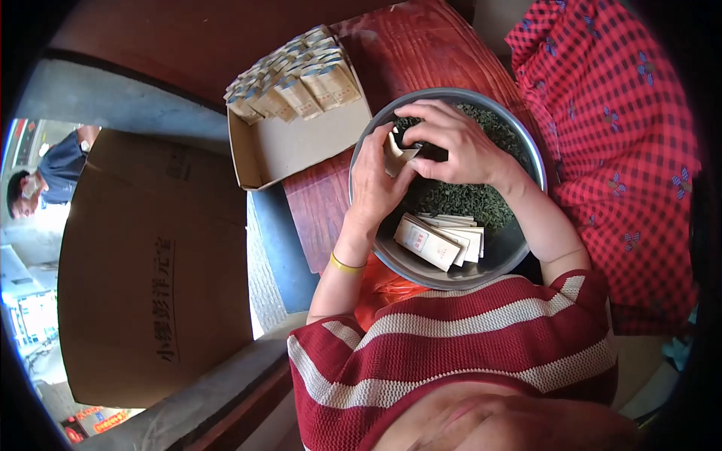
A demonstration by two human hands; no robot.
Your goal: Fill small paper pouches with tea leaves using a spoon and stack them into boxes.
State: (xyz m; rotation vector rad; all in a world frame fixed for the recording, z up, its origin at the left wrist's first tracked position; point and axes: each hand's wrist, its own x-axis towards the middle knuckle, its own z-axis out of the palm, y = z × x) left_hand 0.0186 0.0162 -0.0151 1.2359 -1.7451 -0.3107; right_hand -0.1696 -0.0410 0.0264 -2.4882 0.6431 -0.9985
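A small cream paper packet (pixel 397 159) is held upright in my left hand (pixel 373 172), over the left part of a round metal basin (pixel 445 93). My right hand (pixel 459 142) curves over the packet's top, its thumb touching the packet's edge. Whether its fingers pinch anything is hidden. Dark green dried leaves, like tea (pixel 479 204), cover much of the basin's bottom. Inside the basin, close to my body, lies a fanned stack of flat cream packets (pixel 427 241) bearing print.
A shallow cardboard tray (pixel 304 147) with rows of packets (pixel 302 76) sits left of the basin on a red wood-grain table (pixel 417 48). Red checked cloth (pixel 615 146) hangs at right. A large carton (pixel 152 265) stands left; beyond it is a person (pixel 53 175).
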